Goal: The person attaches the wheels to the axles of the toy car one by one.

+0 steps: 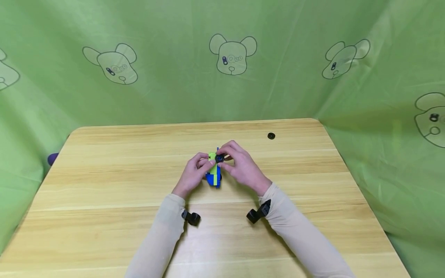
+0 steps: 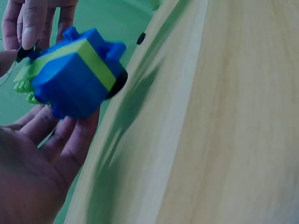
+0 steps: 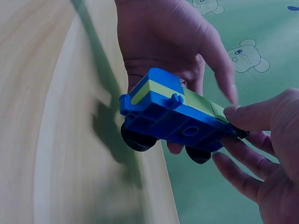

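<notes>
A toy car [image 1: 213, 180] built of blue and lime-green bricks is held up over the table. My left hand [image 1: 196, 172] grips its body from the left side, thumb along the green top. Between the thumb and fingers of my right hand [image 1: 244, 168] is a small black wheel [image 1: 219, 158], pinched against the car's far end on the right side. The right wrist view shows the car's blue underside [image 3: 189, 130] and black wheels [image 3: 138, 141] on the opposite side. In the left wrist view the blue end [image 2: 70, 88] faces the camera, above my left fingers.
A black ring-shaped tyre [image 1: 271, 136] lies near the table's back edge, to the right. The wooden table [image 1: 114, 170] stands before a green curtain [image 1: 174, 77] printed with mouse heads. A purple object [image 1: 52, 158] shows beyond the left edge.
</notes>
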`<action>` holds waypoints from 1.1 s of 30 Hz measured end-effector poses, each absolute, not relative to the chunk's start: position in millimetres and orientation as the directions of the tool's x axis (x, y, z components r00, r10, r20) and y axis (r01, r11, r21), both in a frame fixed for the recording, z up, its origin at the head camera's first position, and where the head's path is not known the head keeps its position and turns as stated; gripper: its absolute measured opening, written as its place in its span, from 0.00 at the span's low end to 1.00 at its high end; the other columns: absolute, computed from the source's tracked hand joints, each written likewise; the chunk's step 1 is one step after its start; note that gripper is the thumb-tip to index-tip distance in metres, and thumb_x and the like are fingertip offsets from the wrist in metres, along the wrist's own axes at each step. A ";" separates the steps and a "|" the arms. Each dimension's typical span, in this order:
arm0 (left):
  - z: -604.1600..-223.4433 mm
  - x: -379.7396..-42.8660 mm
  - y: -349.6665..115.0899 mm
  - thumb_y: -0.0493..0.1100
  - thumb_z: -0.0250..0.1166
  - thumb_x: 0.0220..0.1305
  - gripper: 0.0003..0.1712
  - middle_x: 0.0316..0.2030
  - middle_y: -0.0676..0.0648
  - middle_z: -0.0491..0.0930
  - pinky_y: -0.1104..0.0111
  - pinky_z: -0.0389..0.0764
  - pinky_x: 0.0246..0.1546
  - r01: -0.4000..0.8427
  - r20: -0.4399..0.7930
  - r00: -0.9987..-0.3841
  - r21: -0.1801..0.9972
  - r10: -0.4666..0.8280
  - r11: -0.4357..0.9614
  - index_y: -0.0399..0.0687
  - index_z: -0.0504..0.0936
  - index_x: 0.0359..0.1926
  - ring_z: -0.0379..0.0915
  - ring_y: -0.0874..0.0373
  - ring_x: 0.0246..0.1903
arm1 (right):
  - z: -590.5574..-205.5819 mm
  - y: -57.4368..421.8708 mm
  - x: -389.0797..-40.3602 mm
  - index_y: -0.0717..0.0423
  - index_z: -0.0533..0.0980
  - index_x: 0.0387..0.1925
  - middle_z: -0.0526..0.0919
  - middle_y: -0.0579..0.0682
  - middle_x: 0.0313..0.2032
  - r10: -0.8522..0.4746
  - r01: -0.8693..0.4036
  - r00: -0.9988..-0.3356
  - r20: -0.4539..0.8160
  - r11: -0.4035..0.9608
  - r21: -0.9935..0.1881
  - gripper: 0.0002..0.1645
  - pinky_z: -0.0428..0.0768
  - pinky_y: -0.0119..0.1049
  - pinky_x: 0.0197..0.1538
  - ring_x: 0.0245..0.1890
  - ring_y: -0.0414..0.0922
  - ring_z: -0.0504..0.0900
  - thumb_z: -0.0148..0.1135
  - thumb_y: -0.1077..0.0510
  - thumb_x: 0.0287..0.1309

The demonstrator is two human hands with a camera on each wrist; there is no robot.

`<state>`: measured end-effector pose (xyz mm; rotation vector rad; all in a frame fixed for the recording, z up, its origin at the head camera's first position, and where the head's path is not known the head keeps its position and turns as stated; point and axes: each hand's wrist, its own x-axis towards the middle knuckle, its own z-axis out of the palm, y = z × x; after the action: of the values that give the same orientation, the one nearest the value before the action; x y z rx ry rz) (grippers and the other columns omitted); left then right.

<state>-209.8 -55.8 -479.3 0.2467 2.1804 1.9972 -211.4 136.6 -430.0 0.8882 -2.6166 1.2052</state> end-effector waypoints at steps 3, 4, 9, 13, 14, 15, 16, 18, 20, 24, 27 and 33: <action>-480.1 -210.2 -54.7 0.49 0.62 0.69 0.24 0.41 0.43 0.84 0.66 0.75 0.43 0.012 -0.011 -0.975 0.995 0.221 0.104 0.35 0.73 0.56 0.76 0.57 0.37 | -431.2 135.3 -210.8 0.60 0.77 0.48 0.74 0.48 0.49 -0.459 -0.541 -0.826 0.327 0.481 -0.690 0.19 0.80 0.32 0.51 0.47 0.45 0.78 0.70 0.68 0.55; -480.6 -210.2 -55.1 0.49 0.63 0.69 0.25 0.42 0.42 0.84 0.66 0.75 0.45 0.013 -0.010 -0.976 0.994 0.216 0.104 0.34 0.73 0.56 0.77 0.56 0.38 | -431.8 134.3 -210.6 0.60 0.77 0.48 0.74 0.48 0.49 -0.459 -0.539 -0.826 0.327 0.475 -0.696 0.18 0.80 0.32 0.51 0.47 0.45 0.78 0.70 0.69 0.55; -480.9 -208.7 -57.4 0.48 0.63 0.69 0.23 0.43 0.42 0.85 0.64 0.75 0.48 0.009 -0.011 -0.979 0.995 0.204 0.098 0.34 0.73 0.55 0.79 0.55 0.40 | -435.0 131.4 -210.3 0.60 0.78 0.48 0.74 0.47 0.48 -0.456 -0.533 -0.827 0.330 0.443 -0.721 0.17 0.79 0.34 0.53 0.48 0.45 0.79 0.70 0.67 0.56; -481.2 -208.4 -58.5 0.48 0.62 0.69 0.23 0.43 0.42 0.85 0.65 0.74 0.47 0.002 -0.018 -0.981 0.995 0.194 0.098 0.35 0.74 0.55 0.78 0.54 0.40 | -436.8 132.1 -210.9 0.59 0.80 0.49 0.75 0.46 0.48 -0.440 -0.531 -0.829 0.345 0.427 -0.732 0.12 0.79 0.34 0.52 0.48 0.43 0.78 0.63 0.64 0.64; -481.2 -208.6 -58.2 0.49 0.62 0.69 0.23 0.43 0.42 0.85 0.64 0.74 0.47 -0.001 -0.020 -0.980 0.995 0.196 0.098 0.36 0.74 0.55 0.78 0.53 0.41 | -436.9 132.7 -211.1 0.58 0.80 0.49 0.76 0.46 0.48 -0.431 -0.535 -0.830 0.354 0.435 -0.724 0.12 0.79 0.34 0.52 0.48 0.43 0.78 0.61 0.63 0.65; -481.3 -208.8 -57.7 0.49 0.62 0.69 0.23 0.44 0.42 0.84 0.64 0.75 0.48 -0.003 -0.023 -0.980 0.995 0.196 0.100 0.36 0.74 0.56 0.79 0.53 0.41 | -437.2 133.3 -211.3 0.58 0.81 0.49 0.76 0.46 0.48 -0.423 -0.538 -0.831 0.362 0.444 -0.717 0.11 0.79 0.35 0.52 0.48 0.43 0.77 0.60 0.63 0.66; -481.3 -209.0 -57.1 0.50 0.62 0.69 0.24 0.45 0.42 0.84 0.63 0.75 0.49 -0.008 -0.027 -0.980 0.995 0.195 0.101 0.36 0.74 0.56 0.79 0.53 0.42 | -437.2 133.7 -211.3 0.57 0.81 0.49 0.77 0.45 0.48 -0.413 -0.538 -0.833 0.368 0.453 -0.711 0.11 0.79 0.35 0.51 0.48 0.42 0.77 0.59 0.64 0.67; -481.2 -209.3 -56.1 0.50 0.62 0.69 0.24 0.46 0.42 0.84 0.62 0.75 0.51 -0.016 -0.035 -0.980 0.995 0.198 0.100 0.36 0.74 0.56 0.79 0.50 0.44 | -437.7 133.5 -211.1 0.57 0.81 0.49 0.77 0.46 0.48 -0.388 -0.524 -0.845 0.369 0.457 -0.718 0.11 0.79 0.36 0.51 0.47 0.42 0.77 0.59 0.65 0.66; -481.8 -210.0 -54.1 0.50 0.62 0.69 0.24 0.45 0.42 0.84 0.60 0.75 0.52 -0.017 -0.036 -0.980 0.995 0.197 0.098 0.36 0.74 0.56 0.79 0.50 0.44 | -437.9 133.5 -210.8 0.59 0.80 0.48 0.77 0.47 0.46 -0.354 -0.485 -0.867 0.350 0.443 -0.754 0.11 0.80 0.35 0.50 0.47 0.43 0.78 0.60 0.67 0.65; -483.1 -209.9 -54.1 0.49 0.62 0.70 0.22 0.43 0.42 0.84 0.60 0.73 0.53 -0.007 -0.024 -0.984 0.995 0.174 0.097 0.36 0.74 0.54 0.78 0.51 0.42 | -438.4 129.4 -211.2 0.62 0.75 0.47 0.77 0.50 0.45 -0.290 -0.382 -0.914 0.285 0.373 -0.845 0.11 0.80 0.31 0.49 0.46 0.45 0.79 0.61 0.69 0.63; -483.6 -210.0 -54.9 0.49 0.62 0.70 0.22 0.42 0.42 0.84 0.61 0.72 0.54 -0.008 -0.023 -0.987 0.996 0.162 0.091 0.36 0.74 0.54 0.77 0.53 0.41 | -438.0 127.2 -211.3 0.62 0.74 0.47 0.77 0.51 0.44 -0.261 -0.332 -0.933 0.248 0.359 -0.872 0.11 0.80 0.31 0.49 0.46 0.46 0.79 0.62 0.68 0.63; -480.8 -210.0 -54.0 0.52 0.61 0.70 0.25 0.45 0.41 0.83 0.59 0.70 0.56 -0.017 -0.032 -0.985 0.996 0.168 0.087 0.37 0.74 0.56 0.75 0.53 0.43 | -437.5 129.6 -209.9 0.60 0.77 0.45 0.79 0.49 0.40 -0.236 -0.300 -0.948 0.212 0.450 -0.841 0.08 0.81 0.35 0.45 0.41 0.43 0.79 0.62 0.61 0.66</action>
<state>-210.0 -54.0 -480.8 0.1551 2.2098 2.0289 -209.9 129.6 -437.5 0.4857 -2.6200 1.5398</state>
